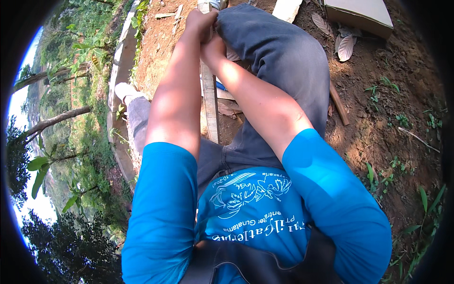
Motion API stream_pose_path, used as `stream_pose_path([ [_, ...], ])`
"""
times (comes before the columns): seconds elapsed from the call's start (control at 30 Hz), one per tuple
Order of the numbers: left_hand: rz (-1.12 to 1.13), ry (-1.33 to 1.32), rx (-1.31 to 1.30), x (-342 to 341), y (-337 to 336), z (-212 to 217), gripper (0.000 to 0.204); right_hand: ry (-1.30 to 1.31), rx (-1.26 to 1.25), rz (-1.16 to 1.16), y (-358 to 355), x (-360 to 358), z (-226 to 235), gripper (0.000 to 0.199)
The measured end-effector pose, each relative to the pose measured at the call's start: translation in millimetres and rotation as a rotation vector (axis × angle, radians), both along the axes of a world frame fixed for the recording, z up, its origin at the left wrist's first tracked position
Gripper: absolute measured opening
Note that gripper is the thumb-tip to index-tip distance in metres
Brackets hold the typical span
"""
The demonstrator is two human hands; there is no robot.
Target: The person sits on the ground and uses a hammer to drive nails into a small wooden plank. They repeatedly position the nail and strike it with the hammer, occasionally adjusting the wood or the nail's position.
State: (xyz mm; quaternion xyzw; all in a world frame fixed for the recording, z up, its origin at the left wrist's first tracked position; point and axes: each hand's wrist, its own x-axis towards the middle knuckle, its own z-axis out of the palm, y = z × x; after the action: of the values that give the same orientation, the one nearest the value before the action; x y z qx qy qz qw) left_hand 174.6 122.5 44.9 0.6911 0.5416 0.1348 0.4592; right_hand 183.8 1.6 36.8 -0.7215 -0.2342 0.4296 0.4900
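roomy soil [366,124] rt, l hand [200,22], r hand [213,49] by plank [209,102] edge, can't tell grip

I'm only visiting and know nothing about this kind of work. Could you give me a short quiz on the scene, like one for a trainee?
1. Multiple choice: where in the picture is the flat tan cardboard box? A) lower left B) upper right C) bottom centre

2. True or false: beside the long, narrow, pale wooden-looking strip, the bare left hand appears higher in the picture than the bare right hand.

3. Fill in the blank: the short fabric sleeves on both arms are ____ in colour.

Key: 1: B. 2: True; the two hands are close together, near the top edge. 3: blue.
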Motion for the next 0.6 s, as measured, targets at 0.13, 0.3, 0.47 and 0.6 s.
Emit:
stream_pose_path([
  [0.13, -0.054, -0.059, 0.105, 26.6, -18.5, 16.8, 0.029, -0.124, 0.128, -0.243, 8.9, 8.2, -24.3, 0.054],
  [0.3, 0.008, -0.047, 0.121, 0.5, -6.1, 3.8, 0.032, -0.092, 0.212, -0.202, -4.2, -12.4, 4.0, 0.046],
  [0.47, -0.012, -0.064, 0.110, 13.9, -16.4, 21.5, 0.038, -0.014, 0.274, -0.247, 3.3, -2.2, -11.0, 0.044],
  [0.6, 0.058, -0.249, 0.200, 13.1, -33.9, 23.0, 0.048, 0.023, 0.279, -0.266, -4.0, -8.8, -4.9, 0.043],
])
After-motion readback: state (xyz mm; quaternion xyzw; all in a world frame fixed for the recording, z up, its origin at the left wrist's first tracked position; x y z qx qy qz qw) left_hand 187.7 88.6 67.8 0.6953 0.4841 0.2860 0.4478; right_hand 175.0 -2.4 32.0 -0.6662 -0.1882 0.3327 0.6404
